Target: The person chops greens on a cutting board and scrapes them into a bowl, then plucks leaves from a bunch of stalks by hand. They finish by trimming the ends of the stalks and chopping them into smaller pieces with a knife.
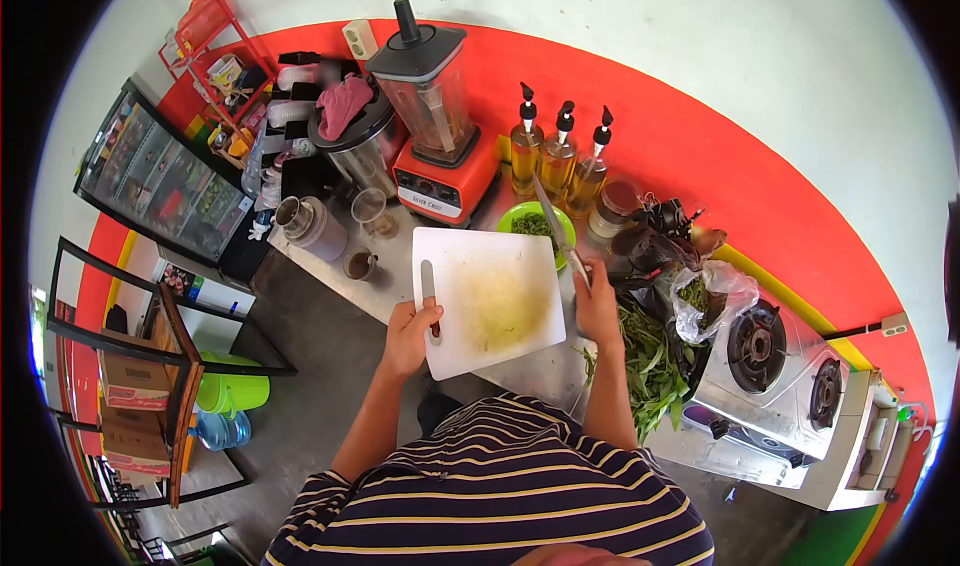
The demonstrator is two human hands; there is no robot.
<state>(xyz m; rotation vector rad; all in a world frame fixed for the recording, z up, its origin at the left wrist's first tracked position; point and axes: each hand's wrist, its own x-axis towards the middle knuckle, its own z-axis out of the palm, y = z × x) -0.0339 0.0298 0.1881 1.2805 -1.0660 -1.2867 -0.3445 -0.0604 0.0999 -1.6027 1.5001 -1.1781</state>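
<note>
My left hand (408, 338) grips a white cutting board (490, 291) at its handle slot, with the thumb on top. Green-yellow stains mark the board's middle, which is raised in front of my body. In my right hand (597, 306) is a knife (555, 221), its blade pointing up and away. Past the board's far edge stands a bright green bowl (566, 228) holding chopped green leaves (533, 226); the board hides its near side. Leafy green stems (648, 366) lie just right of my right wrist.
A red blender (435, 181) and several pump bottles (557, 166) line the wall. To the right are a gas stove (765, 386) and a plastic bag (715, 296) of greens. Cups (360, 263) stand near the counter's left edge.
</note>
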